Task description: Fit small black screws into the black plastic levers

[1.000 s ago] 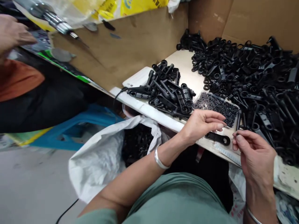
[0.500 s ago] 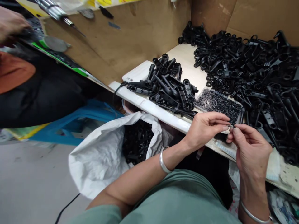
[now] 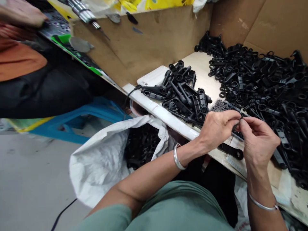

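My left hand [image 3: 218,128] and my right hand [image 3: 260,138] meet fingertip to fingertip above the table's front edge. Both are closed in a pinch around a tiny dark piece [image 3: 241,117], too small to name and mostly covered by the fingers. Just below them a flat black plastic arm [image 3: 231,151] with rounded ends lies on the table. Behind the left fingers is a shallow clear tray [image 3: 231,105] of small dark bits, partly hidden by my hands.
Black plastic arms [image 3: 180,93] are heaped to the left, and a large pile of black parts [image 3: 260,77] spreads right. A white sack [image 3: 96,163] holding black parts stands below. An electric screwdriver [image 3: 84,12] hangs upper left, near a co-worker's arm [image 3: 21,14].
My hands have moved up over the tray, fingertips pressed closer together. The black arm beneath them now shows more fully. The whole view has shifted slightly.
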The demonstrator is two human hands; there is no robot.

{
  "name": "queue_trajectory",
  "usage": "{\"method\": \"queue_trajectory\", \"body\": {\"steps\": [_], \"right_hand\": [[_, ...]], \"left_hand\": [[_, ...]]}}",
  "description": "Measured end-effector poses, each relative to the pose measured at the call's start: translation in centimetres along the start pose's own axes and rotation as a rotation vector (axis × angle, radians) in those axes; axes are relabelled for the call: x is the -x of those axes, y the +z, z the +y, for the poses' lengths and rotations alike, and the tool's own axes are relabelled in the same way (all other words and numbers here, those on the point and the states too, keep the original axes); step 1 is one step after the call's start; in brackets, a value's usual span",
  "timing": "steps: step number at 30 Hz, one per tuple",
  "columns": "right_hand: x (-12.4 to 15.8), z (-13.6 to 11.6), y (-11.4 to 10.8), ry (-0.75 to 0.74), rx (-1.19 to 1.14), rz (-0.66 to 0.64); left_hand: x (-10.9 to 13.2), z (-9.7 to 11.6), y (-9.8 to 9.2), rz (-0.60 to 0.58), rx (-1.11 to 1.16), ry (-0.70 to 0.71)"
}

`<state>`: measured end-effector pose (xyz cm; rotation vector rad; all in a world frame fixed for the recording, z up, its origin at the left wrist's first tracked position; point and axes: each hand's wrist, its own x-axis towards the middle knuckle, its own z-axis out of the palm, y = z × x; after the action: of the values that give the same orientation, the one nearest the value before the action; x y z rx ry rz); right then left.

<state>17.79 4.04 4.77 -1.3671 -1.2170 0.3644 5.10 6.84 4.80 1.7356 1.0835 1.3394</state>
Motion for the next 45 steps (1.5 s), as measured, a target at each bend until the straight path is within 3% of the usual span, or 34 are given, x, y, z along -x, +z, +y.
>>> {"method": "queue_trajectory", "body": {"steps": [3, 5, 8, 11, 14, 20, 23, 34, 45], "right_hand": [[-0.8, 0.0, 0.9, -0.207, 0.126, -0.039], [-1.4, 0.2, 1.5, -0.258, 0.130, -0.085], [-2.5, 0.9, 2.1, -0.212, 0.150, -0.173], [-3.5, 1.8, 2.7, -0.187, 0.287, -0.342], [-4.1, 2.1, 2.5, -0.169, 0.352, -0.449], [-2.8, 1.3, -0.4, 0.133, 0.089, -0.355], [-1.0, 0.8, -1.8, 0.187, -0.048, -0.337], [2.3, 0.6, -3.6, 0.148, -0.127, -0.173], [3.0, 0.9, -4.1, -0.031, 0.042, -0.190]], "left_hand": [[-1.0, -0.6, -0.7, 0.027, 0.165, -0.109], [-1.6, -1.1, -1.3, 0.030, 0.260, -0.203], [-1.9, -1.7, -1.9, 0.071, 0.338, -0.257], [-1.4, -1.9, -2.3, 0.128, 0.392, -0.248], [-0.5, -1.8, -2.5, 0.115, 0.464, -0.300], [0.6, -1.1, -2.4, 0.061, 0.610, -0.416], [1.1, -0.5, -2.1, 0.020, 0.619, -0.426], [2.7, 0.7, -0.2, -0.112, 0.534, -0.379], [3.1, 0.5, 0.0, -0.161, 0.460, -0.359]]}}
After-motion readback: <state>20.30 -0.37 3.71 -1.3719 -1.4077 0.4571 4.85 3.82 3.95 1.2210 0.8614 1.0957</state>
